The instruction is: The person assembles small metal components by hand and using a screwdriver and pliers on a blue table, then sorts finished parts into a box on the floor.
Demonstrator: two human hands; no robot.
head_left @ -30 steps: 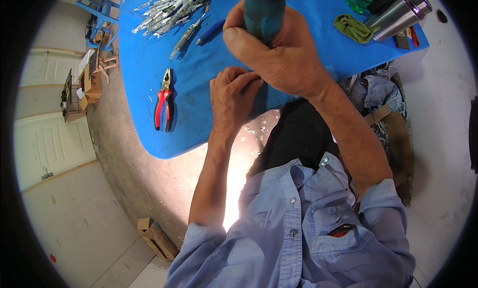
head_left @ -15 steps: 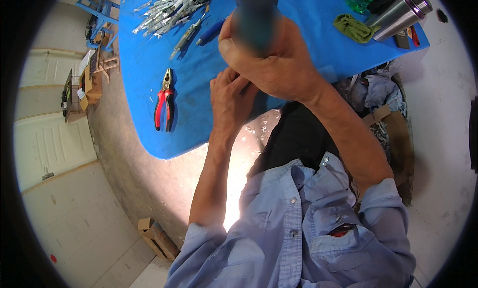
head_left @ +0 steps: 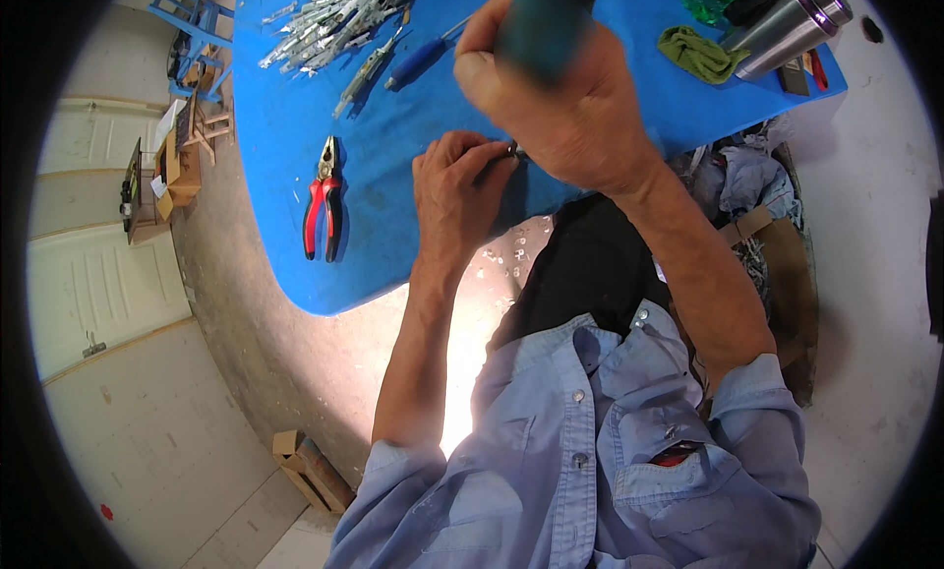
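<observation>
My right hand is closed around the thick teal handle of a power tool, held upright over the blue table; the tool's tip is hidden under the hand. My left hand lies on the table just below and left of it, fingers pinched on a small dark metal piece at the spot under the tool. Red-handled pliers lie on the table to the left of my left hand.
A pile of silvery metal pieces and a blue-handled screwdriver lie at the table's far left. A green cloth and a steel flask sit at the far right. A cardboard box stands on the floor.
My right hand with the tool has shifted slightly up and right over the same spot. My left hand stays pinched on the small piece.
</observation>
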